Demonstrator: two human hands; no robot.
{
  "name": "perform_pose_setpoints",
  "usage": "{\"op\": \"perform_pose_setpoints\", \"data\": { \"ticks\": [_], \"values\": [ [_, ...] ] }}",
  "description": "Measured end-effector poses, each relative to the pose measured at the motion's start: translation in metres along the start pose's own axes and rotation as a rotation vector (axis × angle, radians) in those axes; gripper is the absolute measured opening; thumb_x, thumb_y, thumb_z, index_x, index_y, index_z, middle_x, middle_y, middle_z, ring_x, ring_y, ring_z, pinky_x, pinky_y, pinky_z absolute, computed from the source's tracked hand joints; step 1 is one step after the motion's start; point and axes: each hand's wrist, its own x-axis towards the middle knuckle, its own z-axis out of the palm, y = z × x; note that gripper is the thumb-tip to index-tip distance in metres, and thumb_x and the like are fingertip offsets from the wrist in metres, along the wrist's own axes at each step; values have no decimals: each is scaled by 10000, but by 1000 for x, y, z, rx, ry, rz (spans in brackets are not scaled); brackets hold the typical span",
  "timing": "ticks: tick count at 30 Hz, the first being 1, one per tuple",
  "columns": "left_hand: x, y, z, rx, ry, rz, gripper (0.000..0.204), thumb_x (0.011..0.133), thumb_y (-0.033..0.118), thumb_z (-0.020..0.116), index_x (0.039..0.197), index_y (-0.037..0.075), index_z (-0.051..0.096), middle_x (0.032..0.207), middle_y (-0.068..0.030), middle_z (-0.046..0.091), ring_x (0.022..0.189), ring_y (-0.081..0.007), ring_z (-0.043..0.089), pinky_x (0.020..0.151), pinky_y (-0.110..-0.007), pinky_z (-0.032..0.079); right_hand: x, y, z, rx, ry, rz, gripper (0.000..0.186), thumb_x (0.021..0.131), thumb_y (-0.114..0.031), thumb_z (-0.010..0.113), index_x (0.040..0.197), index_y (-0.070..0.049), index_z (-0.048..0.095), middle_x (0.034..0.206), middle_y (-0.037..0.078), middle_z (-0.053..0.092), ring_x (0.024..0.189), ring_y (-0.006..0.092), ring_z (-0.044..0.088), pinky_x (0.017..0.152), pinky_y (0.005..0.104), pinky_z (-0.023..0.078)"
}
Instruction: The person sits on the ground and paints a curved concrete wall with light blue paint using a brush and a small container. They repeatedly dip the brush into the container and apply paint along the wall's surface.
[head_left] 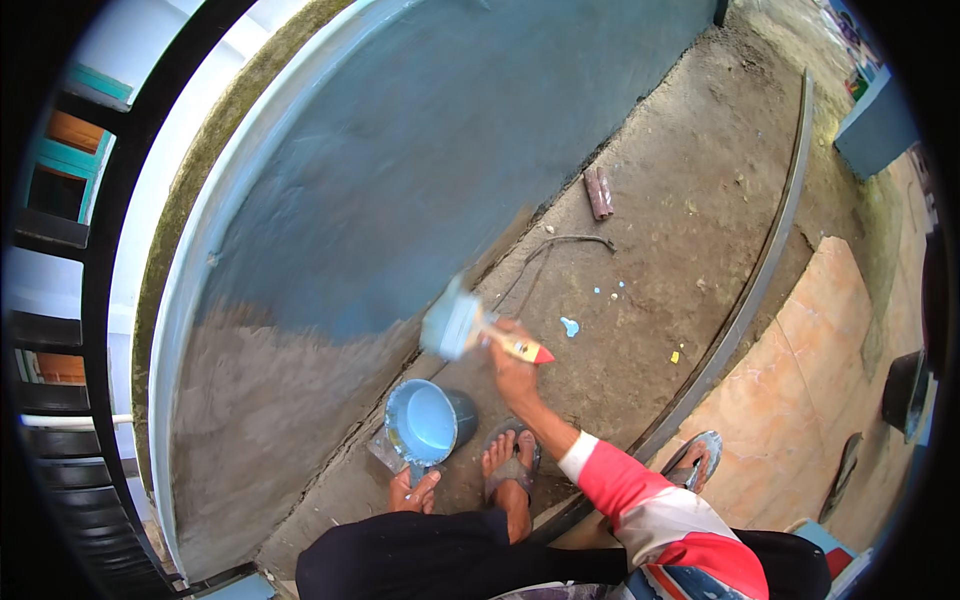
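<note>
1. Blue pot (pixel 466 416): the left hand (pixel 414 492) grips its handle, fingers curled.
2. Just ahead, I see the right hand (pixel 512 366) pinching a wide paintbrush (pixel 458 326) by its handle.
3. Past both hands, leftward, stands a wall (pixel 330 200), partly blue, partly grey-brown.

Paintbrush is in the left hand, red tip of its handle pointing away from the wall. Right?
Wrong hand: the head view shows the paintbrush in the right hand; the left hand is at the handle of the blue pot. The red tip does point away from the wall.
</note>
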Motion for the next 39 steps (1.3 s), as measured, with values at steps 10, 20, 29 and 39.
{"op": "perform_pose_setpoints", "data": {
  "ticks": [10,20,29,39],
  "values": [
    [-2,-1,-4,-5,-20,-37,164,896,143,703,875,55,566,569,48,422,442,-51,369,429,-254,277,197,-25,-65,609,738,-68,161,939,-40,642,1086,-2,588,1009,72,638,867,138,627,684,278,541],
    [-6,-2,-7,-64,6,-56,143,896,131,690,873,64,565,552,64,402,427,-38,335,416,-248,249,49,-23,7,570,196,569,234,922,-82,663,1130,-19,577,1022,85,638,885,200,676,737,356,623],
    [0,-13,-6,-131,34,-51,128,903,114,687,904,70,567,547,79,376,426,-26,315,417,-234,228,165,-10,-47,683,638,-24,185,1001,-95,565,1147,-15,484,1133,143,594,1004,254,660,816,368,627],
    [0,-12,-15,-85,25,-63,149,895,131,705,896,79,565,549,84,370,426,-31,314,419,-242,237,119,-27,-27,978,385,505,186,1010,-141,549,1092,20,505,994,153,617,838,261,698,700,351,648]
  ]
}}
